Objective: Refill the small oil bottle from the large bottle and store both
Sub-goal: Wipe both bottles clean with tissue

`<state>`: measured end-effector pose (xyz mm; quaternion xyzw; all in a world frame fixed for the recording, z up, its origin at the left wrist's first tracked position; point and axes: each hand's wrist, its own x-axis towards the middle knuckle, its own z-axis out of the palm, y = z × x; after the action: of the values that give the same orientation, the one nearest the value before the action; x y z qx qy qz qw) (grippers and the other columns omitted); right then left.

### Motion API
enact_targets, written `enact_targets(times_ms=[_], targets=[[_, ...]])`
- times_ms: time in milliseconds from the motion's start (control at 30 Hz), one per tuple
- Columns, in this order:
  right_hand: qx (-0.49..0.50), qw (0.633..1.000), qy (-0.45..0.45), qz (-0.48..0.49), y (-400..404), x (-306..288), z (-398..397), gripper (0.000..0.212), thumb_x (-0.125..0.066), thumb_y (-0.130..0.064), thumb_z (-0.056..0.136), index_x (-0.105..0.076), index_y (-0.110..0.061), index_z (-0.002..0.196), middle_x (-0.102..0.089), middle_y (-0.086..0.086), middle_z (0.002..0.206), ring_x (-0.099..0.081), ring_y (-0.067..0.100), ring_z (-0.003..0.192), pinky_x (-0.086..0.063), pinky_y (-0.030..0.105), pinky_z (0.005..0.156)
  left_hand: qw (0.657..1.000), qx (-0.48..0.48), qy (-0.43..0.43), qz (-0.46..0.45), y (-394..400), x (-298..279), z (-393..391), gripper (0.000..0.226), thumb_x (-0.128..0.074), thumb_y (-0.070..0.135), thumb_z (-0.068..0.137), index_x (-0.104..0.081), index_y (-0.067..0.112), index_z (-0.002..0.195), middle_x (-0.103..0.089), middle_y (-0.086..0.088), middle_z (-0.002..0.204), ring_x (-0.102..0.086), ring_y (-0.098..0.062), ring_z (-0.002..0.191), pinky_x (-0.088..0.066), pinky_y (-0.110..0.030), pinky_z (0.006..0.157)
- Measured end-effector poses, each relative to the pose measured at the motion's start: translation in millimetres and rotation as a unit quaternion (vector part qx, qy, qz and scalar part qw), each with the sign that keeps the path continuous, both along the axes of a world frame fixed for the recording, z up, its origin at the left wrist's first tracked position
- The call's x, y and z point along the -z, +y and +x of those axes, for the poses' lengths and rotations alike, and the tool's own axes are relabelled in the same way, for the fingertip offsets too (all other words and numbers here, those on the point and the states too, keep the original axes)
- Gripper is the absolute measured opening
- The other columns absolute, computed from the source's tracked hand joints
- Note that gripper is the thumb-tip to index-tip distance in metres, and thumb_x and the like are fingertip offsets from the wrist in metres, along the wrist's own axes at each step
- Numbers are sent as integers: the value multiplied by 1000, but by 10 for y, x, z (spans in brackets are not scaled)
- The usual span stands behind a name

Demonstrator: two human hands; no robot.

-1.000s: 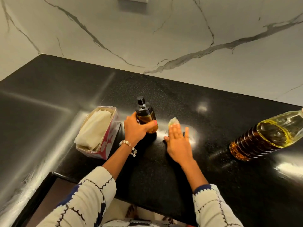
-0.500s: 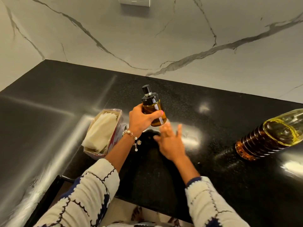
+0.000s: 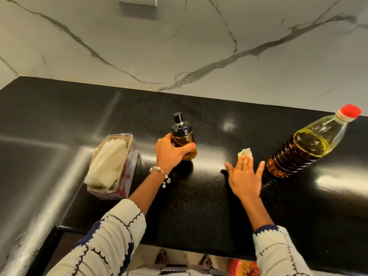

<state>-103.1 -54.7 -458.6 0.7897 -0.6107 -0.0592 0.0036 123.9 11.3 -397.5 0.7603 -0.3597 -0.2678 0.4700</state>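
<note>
Small bottle [image 3: 184, 143] gripped by left hand [image 3: 169, 154]; right hand [image 3: 244, 176], fingers spread, presses tissue [image 3: 245, 152] beside large bottle [image 3: 304, 148]: wipe desk [image 3: 199, 206] flat, unhurried.

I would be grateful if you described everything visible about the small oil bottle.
The small bottle is clear, glass by the look of it, about filled with amber oil, and topped by a black collar and a black dispenser cap. It stands roughly upright near the middle of the black counter; whether its base rests there is unclear. The left hand grips its body, thumb across the front. Nothing else touches it.
</note>
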Motion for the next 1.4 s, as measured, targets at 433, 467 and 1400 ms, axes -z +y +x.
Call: enact_targets(times_ms=[433,467,1400], targets=[[-92,995,22,28,401,-63,-617,89,19,-58,88,-30,-11,146,-26,6,155,-14,17,145,14,61,110,994,22,-99,-31,-55,207,-503,50,-86,34,64,-62,15,104,-45,16,84,-45,-15,97,-34,-26,77],[-56,998,19,28,373,-48,-619,97,30,-59,81,-18,-9,149,-15,7,158,-5,18,147,22,58,109,994,21,-104,-37,-45,221,-517,50,-86,35,64,-62,16,104,-47,14,86,-46,-15,97,-35,-26,77],[58,873,-478,81,959,-333,-455,28,-57,5,87,-71,-11,106,-73,3,94,-70,10,79,-55,23,78,994,36,-106,-18,349,362,-814,8,-64,9,86,-58,15,88,-53,4,66,-51,-10,62,-38,-15,59]])
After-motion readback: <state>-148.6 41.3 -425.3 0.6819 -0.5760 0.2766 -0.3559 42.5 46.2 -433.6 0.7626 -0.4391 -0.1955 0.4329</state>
